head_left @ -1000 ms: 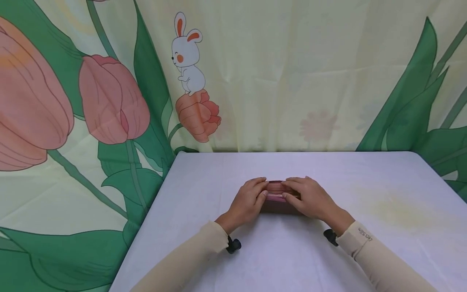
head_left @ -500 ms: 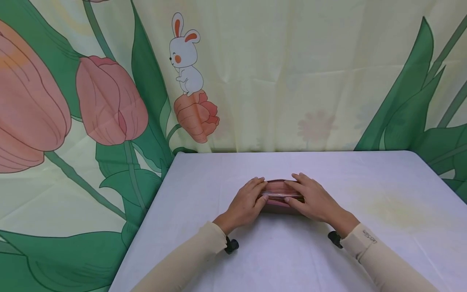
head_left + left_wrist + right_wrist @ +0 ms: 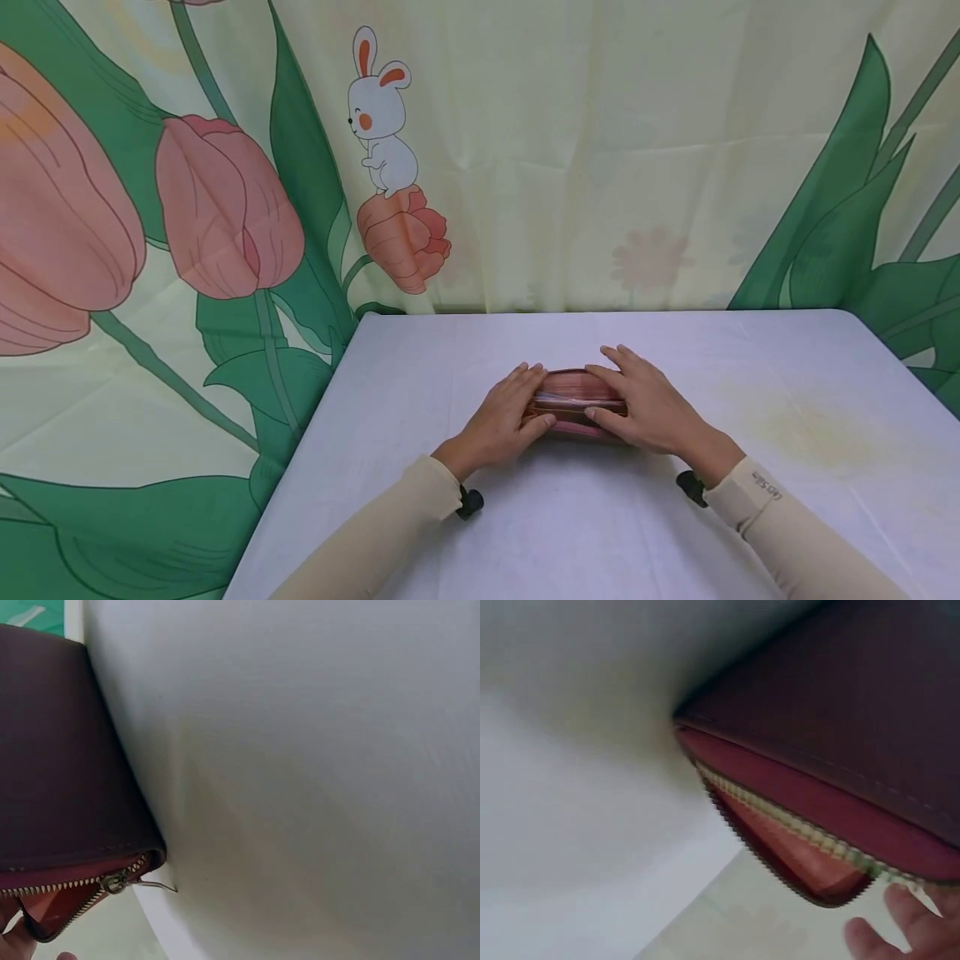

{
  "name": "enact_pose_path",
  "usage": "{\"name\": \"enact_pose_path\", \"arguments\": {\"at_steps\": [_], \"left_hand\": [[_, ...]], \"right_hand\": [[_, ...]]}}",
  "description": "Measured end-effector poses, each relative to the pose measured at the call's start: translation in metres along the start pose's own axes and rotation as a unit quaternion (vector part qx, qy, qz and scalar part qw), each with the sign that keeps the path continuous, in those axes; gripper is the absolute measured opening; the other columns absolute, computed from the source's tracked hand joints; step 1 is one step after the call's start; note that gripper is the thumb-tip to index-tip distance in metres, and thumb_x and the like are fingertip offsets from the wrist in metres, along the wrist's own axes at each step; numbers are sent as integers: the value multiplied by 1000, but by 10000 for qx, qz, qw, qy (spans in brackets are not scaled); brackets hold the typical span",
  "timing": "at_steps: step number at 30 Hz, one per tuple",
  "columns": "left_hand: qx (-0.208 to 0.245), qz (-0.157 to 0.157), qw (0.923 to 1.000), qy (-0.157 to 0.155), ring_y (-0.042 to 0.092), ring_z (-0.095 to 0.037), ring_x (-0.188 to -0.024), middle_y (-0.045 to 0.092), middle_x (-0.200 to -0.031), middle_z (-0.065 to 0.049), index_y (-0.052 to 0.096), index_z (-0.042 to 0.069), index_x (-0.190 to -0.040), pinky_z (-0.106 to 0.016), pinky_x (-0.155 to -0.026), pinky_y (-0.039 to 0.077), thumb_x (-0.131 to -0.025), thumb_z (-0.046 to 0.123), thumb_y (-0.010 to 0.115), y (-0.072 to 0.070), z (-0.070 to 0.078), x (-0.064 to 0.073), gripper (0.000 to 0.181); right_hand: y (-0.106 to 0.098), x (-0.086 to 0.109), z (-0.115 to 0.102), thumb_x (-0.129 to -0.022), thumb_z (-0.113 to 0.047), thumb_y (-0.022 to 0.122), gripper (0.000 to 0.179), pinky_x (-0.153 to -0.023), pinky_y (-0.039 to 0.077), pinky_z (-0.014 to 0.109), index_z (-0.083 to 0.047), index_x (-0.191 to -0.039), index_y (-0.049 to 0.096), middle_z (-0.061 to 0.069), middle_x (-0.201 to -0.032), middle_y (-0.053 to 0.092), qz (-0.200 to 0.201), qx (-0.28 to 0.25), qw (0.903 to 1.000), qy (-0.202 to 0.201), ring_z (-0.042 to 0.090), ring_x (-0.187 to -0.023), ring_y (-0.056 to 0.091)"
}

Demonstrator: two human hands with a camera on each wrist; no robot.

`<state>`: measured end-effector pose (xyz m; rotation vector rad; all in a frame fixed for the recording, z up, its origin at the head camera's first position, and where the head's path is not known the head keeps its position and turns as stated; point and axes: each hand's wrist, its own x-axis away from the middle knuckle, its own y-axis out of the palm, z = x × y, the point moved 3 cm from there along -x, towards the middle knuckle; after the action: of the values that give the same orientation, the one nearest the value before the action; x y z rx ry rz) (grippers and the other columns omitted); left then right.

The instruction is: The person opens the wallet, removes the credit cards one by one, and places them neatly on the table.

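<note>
A dark brown zip wallet (image 3: 573, 431) with a pinkish inside (image 3: 573, 383) stands on the table, its mouth spread and its compartments showing in the head view. At its left end my left hand (image 3: 495, 417) grips it, fingers along the far side and thumb at the near edge. My right hand (image 3: 660, 408) holds the other end, thumb on the near part and a finger over the far part; other fingers stick up. In the left wrist view the zip slider (image 3: 114, 883) sits by one corner. Fingers (image 3: 915, 919) touch the zip edge in the right wrist view.
A white-covered table (image 3: 420, 358) carries the wallet. Behind it hangs a curtain (image 3: 525, 167) printed with tulips, leaves and a rabbit. Each wrist wears a small black camera, one at the left cuff (image 3: 470, 503) and one at the right cuff (image 3: 692, 488).
The wallet's mouth has spread wider and more of its inner compartments show. My left thumb has drawn toward me with the near side. The right hand has shifted slightly right, some fingers lifting.
</note>
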<state>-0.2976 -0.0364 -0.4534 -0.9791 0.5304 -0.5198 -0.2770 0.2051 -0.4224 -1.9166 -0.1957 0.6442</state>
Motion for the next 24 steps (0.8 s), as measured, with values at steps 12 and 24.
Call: {"name": "enact_pose_path", "arguments": {"at_steps": [12,24], "left_hand": [[-46,-141,9999,4,15,-21,-161,24,-173,0,22,13,-167,-48,-128,21,-101,56,58,-1,-4,-1,86],[-82,-159,9998,34,13,-19,-161,23,-173,1,22,14,-167,-47,-129,18,-102,57,56,1,-5,-2,85]], "right_hand": [[-8,-23,-15,-89,-1,75,12,-74,61,41,-3,-100,80,3,-90,76,103,83,9976,-682,17,-78,70],[3,-46,-9,-91,-5,78,7,-75,58,37,-7,-96,83,-2,-86,76,-1789,-423,9830,15,12,-77,64]]}}
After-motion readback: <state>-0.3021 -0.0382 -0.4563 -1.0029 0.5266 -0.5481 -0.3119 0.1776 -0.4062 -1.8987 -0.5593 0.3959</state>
